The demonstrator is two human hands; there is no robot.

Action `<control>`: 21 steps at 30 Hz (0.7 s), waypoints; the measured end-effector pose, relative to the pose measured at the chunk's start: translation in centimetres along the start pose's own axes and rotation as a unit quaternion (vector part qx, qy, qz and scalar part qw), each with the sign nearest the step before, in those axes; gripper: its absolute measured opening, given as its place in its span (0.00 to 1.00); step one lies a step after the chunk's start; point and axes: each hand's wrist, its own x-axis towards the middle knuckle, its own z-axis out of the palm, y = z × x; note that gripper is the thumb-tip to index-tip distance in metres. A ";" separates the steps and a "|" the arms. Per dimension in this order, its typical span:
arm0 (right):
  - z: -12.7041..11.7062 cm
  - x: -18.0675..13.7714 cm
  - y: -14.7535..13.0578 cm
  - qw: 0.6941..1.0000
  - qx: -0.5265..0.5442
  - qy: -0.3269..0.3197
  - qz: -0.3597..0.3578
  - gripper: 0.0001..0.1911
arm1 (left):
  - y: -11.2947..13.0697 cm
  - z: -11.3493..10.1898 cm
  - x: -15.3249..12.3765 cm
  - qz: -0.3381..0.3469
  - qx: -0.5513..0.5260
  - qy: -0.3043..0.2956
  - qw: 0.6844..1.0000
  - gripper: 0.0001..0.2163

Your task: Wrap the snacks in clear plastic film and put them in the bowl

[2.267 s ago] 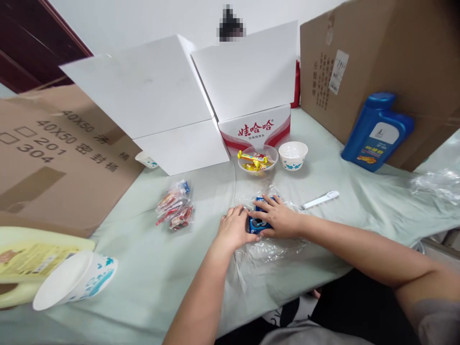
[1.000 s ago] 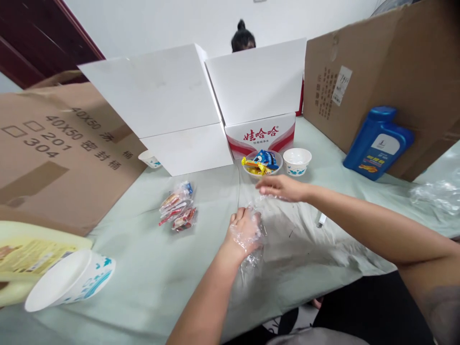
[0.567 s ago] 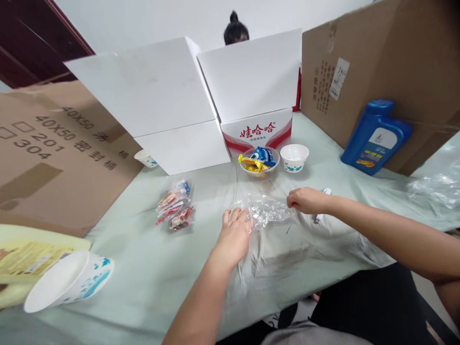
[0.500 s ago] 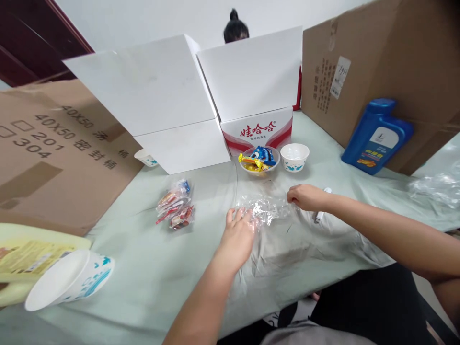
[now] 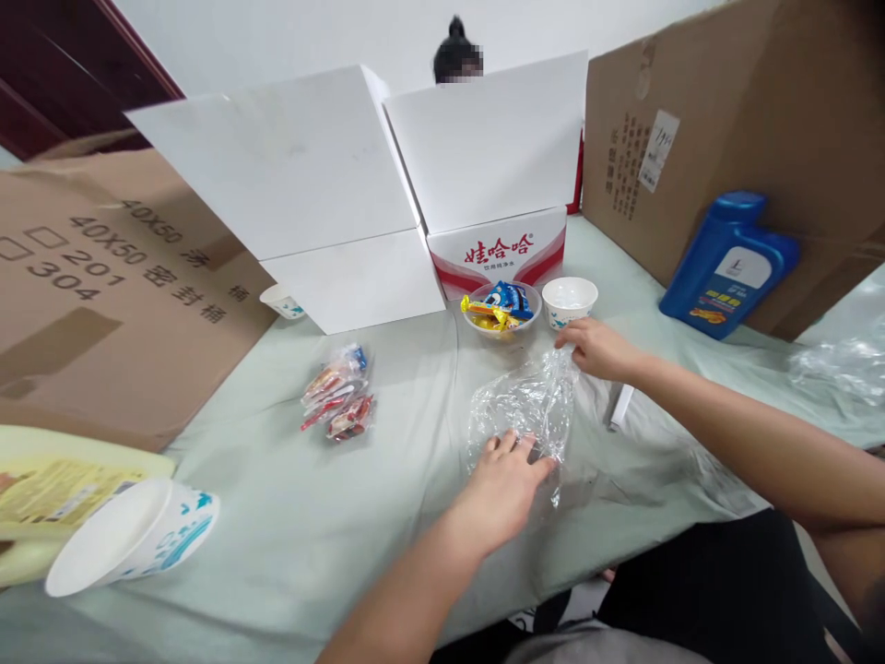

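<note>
A clear plastic bag lies partly spread on the cloth in front of me. My left hand rests on its near part with fingers spread. My right hand pinches the bag's far right corner and lifts it a little. Behind the bag stands a clear bowl with snacks in blue and yellow wrappers. A small white paper bowl with a blue pattern is just beyond my right fingers. Under my right wrist lies a white stick-like object, partly hidden.
Several small packed snacks lie left of the bag. A large paper tub is tipped at the front left. White boxes and cardboard boxes wall the far side. A blue bottle stands right. A person's head shows behind.
The bag has been opened out from a narrow bunch. My right hand has moved away from me with its corner; my left hand has come nearer and to the right, fingers spreading.
</note>
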 end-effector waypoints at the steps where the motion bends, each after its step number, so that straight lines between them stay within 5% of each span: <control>1: -0.4 -0.6 -1.4 0.995 0.064 -0.012 -0.070 0.24 | -0.2 0.0 0.0 0.001 -0.002 0.005 1.000 0.26; 3: -1.0 -1.8 -4.4 0.960 0.154 -0.092 -0.213 0.34 | -0.5 -0.1 0.1 0.007 -0.011 0.018 1.000 0.23; 5: -1.0 -3.0 -6.8 0.931 0.161 -0.181 -0.274 0.48 | -1.1 -0.4 0.3 0.021 -0.039 0.024 0.999 0.22; 9: 0.0 -4.4 -8.1 0.942 0.080 -0.258 -0.201 0.56 | -3.1 -1.2 0.9 0.018 -0.120 0.018 0.992 0.19; 11: 0.2 -4.7 -7.5 0.949 0.044 -0.263 -0.167 0.47 | -4.3 -1.3 1.2 -0.017 -0.147 0.040 0.988 0.14; 15: 0.0 -5.7 -6.1 0.956 -0.015 -0.252 -0.151 0.12 | -5.9 -0.9 1.5 -0.146 -0.136 0.084 0.976 0.19; 21: -0.8 -8.5 -4.4 0.969 0.012 -0.164 -0.185 0.04 | -6.1 -1.0 1.5 -0.247 -0.084 0.038 0.965 0.26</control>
